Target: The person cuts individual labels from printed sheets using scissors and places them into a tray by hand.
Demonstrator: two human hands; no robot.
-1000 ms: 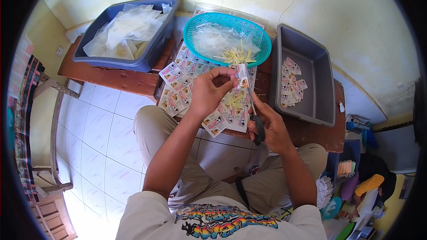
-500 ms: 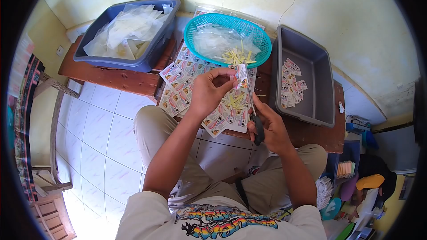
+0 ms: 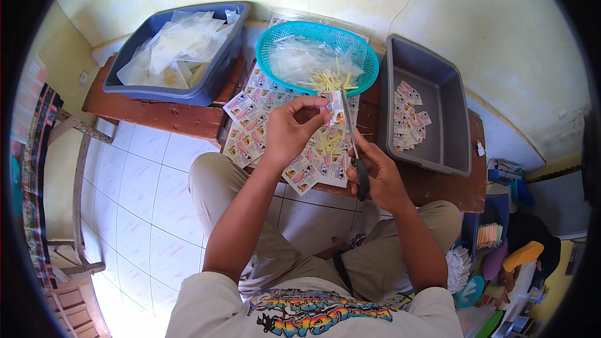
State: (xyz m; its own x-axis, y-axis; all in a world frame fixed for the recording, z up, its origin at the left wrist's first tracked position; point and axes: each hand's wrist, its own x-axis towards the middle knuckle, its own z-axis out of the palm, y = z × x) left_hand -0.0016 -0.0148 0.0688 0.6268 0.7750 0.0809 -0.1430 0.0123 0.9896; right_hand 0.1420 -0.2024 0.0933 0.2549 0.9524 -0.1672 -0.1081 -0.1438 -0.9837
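Between the thumb and fingers of my left hand (image 3: pixel 294 128) is a small printed label (image 3: pixel 337 107). My right hand (image 3: pixel 379 172) grips black-handled scissors (image 3: pixel 361 178), whose blades point up along the label's right edge. Printed label sheets (image 3: pixel 247 141) are spread on the bench beneath my hands, with thin yellowish paper strips (image 3: pixel 328 142) scattered on them. Just beyond the label stands a turquoise mesh basket (image 3: pixel 261 66) containing clear plastic bags (image 3: pixel 300 56) and more trimmed strips (image 3: pixel 335 78).
A grey tub (image 3: pixel 447 112) at right holds several cut labels (image 3: pixel 410 119). At left, a blue tub (image 3: pixel 216 91) is full of translucent plastic bags (image 3: pixel 178 40). Both rest on the reddish-brown wooden bench (image 3: pixel 150 112). Another person (image 3: pixel 532 250) is at the lower right.
The camera view has shifted slightly. My hands keep nearly the same pose, with the label still in my left hand and the scissor blades still beside its edge.
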